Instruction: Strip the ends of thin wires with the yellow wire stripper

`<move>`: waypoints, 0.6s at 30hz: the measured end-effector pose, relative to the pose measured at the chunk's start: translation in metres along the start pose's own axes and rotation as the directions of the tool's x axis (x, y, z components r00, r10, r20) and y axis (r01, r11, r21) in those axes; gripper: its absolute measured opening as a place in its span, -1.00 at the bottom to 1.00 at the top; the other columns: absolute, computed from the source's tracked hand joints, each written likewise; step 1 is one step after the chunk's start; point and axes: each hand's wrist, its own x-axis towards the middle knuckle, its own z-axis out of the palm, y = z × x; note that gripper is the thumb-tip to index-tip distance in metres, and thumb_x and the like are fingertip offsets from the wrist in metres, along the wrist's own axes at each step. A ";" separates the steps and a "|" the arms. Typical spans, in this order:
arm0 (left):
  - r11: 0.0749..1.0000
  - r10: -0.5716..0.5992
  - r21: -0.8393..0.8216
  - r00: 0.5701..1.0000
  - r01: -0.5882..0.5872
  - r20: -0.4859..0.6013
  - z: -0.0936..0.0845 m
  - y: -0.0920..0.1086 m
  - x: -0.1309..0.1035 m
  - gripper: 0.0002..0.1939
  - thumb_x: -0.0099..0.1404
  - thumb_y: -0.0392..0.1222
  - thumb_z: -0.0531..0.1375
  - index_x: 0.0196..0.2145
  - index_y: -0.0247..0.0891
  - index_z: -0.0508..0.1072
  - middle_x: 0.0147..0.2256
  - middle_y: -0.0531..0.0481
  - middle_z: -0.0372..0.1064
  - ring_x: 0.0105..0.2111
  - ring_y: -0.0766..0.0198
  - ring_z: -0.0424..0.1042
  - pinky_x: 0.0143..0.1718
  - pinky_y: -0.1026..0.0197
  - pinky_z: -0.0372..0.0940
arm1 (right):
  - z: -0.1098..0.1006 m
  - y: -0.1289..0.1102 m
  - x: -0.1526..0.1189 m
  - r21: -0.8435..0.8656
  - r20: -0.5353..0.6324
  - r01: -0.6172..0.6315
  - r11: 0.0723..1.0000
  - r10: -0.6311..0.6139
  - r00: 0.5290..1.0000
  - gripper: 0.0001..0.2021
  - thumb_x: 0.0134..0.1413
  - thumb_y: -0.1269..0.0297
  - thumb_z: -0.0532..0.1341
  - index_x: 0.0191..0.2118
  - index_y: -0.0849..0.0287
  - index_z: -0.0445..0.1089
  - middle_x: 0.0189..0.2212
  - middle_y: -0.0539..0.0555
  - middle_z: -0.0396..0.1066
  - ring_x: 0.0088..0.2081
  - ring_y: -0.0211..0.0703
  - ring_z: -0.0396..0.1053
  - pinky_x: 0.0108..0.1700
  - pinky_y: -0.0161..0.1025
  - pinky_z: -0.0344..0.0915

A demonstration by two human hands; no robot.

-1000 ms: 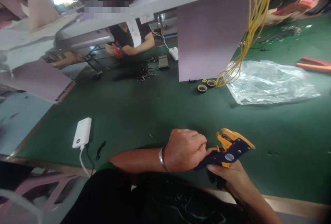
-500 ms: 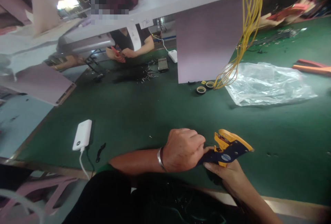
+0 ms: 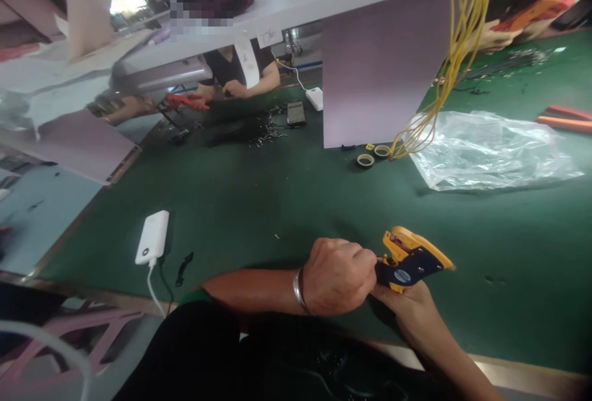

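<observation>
A yellow and blue wire-stripper tool (image 3: 411, 257) is held low over the near edge of the green table (image 3: 259, 203). My right hand (image 3: 409, 311) grips its handles from below. My left hand (image 3: 340, 274), with a metal bangle on the wrist, is closed in a fist right against the tool's jaw end; whatever it pinches there is too small to see. Black wires lie in my lap below the hands.
A white power bank (image 3: 152, 237) with its cable lies at the near left. Tape rolls (image 3: 372, 155), a hanging bundle of yellow wires (image 3: 456, 55), a clear plastic bag (image 3: 485, 148) and a grey board (image 3: 379, 68) stand beyond. A co-worker's hands (image 3: 222, 89) work across the table.
My left hand has closed in tighter on the stripper's jaw end, and both hands with the tool have shifted slightly right. The co-worker's red tool has swung out to the left.
</observation>
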 end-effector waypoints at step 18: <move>0.990 -0.073 -0.103 0.979 0.093 0.190 0.000 0.005 0.004 -0.84 0.28 -0.18 0.11 -0.41 -0.27 0.42 -0.46 0.05 0.46 -0.46 0.30 0.44 -0.47 0.25 0.20 | -0.009 -0.002 0.006 -0.330 -0.102 0.156 0.931 -0.199 0.975 -0.66 -0.12 -0.06 0.35 -0.45 0.15 0.52 -0.48 0.15 0.48 -0.36 0.17 0.48 -0.29 -0.15 0.50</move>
